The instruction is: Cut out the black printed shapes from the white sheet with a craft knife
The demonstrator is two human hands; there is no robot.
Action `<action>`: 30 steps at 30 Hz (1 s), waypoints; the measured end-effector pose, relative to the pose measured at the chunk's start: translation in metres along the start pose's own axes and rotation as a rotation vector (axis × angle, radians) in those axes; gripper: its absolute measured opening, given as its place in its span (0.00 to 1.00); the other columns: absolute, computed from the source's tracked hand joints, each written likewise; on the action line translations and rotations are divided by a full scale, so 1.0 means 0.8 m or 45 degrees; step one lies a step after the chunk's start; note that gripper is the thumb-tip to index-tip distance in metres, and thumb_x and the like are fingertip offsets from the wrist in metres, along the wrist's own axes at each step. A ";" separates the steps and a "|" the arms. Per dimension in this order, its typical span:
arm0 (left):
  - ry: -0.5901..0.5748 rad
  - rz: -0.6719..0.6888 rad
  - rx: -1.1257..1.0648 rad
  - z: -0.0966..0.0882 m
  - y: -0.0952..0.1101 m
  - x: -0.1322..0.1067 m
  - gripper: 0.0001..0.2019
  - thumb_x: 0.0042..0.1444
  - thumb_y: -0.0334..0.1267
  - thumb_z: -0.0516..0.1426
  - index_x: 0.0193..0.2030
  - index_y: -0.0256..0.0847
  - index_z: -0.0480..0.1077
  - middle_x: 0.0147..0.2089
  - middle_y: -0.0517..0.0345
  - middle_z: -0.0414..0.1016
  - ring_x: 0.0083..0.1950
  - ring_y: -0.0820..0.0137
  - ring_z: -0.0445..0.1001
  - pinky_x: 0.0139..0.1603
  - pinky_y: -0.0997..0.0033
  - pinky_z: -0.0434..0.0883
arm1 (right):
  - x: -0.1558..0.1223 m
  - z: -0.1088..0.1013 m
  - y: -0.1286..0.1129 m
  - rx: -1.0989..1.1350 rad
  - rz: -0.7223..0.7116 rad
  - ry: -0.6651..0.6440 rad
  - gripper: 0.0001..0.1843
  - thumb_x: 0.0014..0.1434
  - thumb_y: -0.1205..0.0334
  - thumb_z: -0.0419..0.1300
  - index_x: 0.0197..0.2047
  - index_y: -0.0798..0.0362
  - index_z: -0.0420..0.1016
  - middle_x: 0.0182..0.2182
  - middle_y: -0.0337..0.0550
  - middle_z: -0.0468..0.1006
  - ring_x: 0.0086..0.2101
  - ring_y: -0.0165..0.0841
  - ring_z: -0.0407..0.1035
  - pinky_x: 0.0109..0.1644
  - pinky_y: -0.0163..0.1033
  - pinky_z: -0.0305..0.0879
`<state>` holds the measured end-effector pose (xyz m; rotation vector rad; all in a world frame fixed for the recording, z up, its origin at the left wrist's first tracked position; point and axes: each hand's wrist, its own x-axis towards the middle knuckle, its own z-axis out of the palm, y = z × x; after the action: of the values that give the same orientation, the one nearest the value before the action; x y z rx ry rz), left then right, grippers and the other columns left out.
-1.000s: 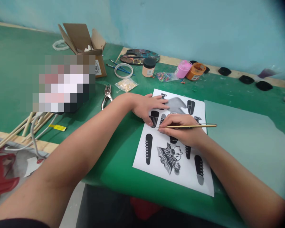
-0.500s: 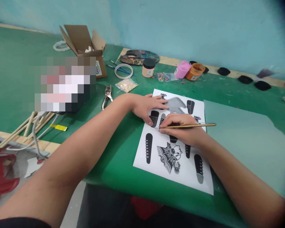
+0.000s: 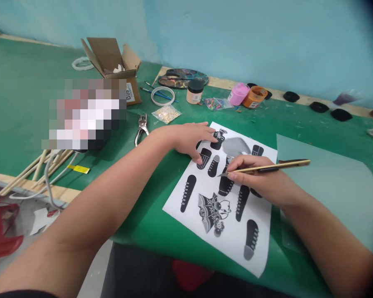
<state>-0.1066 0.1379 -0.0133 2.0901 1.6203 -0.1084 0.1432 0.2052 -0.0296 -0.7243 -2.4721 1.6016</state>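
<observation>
A white printed sheet [image 3: 224, 231] lies a little right of centre in the frame on the green table [image 3: 25, 103], and compared with a second ago it now sits turned, its lower edge swung toward the lower right so the black cut-out shapes run on a slant. The left hand [image 3: 189, 138] lies flat with fingers spread on the sheet's upper left corner, holding nothing; it sits at much the same spot on the paper as before. The right hand [image 3: 261, 182] is pinched narrow around a slim gold-handled craft knife [image 3: 267, 167], whose handle points to the right of the frame and whose tip rests at the paper just above centre, near a dark boot-like shape. That tip has shifted right along with the hand, so the blade now meets a different part of the print; whether it is cutting cannot be told. At the upper middle of the frame stand paint jars [image 3: 245, 94], a paint palette [image 3: 183, 78] and a cardboard box [image 3: 115, 62]; pliers [image 3: 141, 126] lie left of the sheet.
</observation>
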 end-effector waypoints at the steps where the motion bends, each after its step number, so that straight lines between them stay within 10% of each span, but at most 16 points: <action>1: 0.016 -0.012 0.011 0.000 0.000 -0.001 0.43 0.49 0.54 0.64 0.71 0.49 0.56 0.77 0.59 0.42 0.77 0.54 0.37 0.74 0.52 0.48 | -0.004 0.003 -0.003 0.044 0.024 -0.039 0.10 0.57 0.53 0.68 0.34 0.50 0.78 0.27 0.40 0.78 0.27 0.30 0.69 0.28 0.35 0.64; 6: 0.033 0.026 0.038 -0.002 0.004 -0.005 0.36 0.52 0.50 0.62 0.69 0.53 0.61 0.77 0.63 0.46 0.77 0.56 0.42 0.73 0.53 0.51 | -0.020 0.017 -0.014 0.144 0.099 -0.289 0.10 0.57 0.53 0.68 0.34 0.50 0.77 0.26 0.38 0.77 0.26 0.29 0.68 0.26 0.34 0.63; 14: -0.146 -0.006 0.066 0.002 0.011 -0.006 0.47 0.51 0.55 0.60 0.75 0.51 0.45 0.78 0.64 0.34 0.78 0.56 0.33 0.74 0.45 0.40 | -0.003 0.007 -0.020 -0.166 -0.115 0.146 0.10 0.57 0.54 0.68 0.31 0.51 0.78 0.28 0.42 0.79 0.25 0.29 0.68 0.25 0.36 0.62; 30: -0.137 0.066 0.035 0.009 -0.005 0.001 0.50 0.49 0.56 0.60 0.76 0.50 0.41 0.78 0.65 0.31 0.78 0.60 0.30 0.74 0.46 0.37 | 0.052 0.039 -0.002 -0.254 -0.368 0.072 0.07 0.56 0.60 0.67 0.29 0.53 0.79 0.20 0.37 0.76 0.21 0.26 0.67 0.22 0.32 0.59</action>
<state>-0.1084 0.1362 -0.0214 2.1075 1.5083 -0.2234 0.0958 0.1973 -0.0489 -0.4005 -2.5770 1.2325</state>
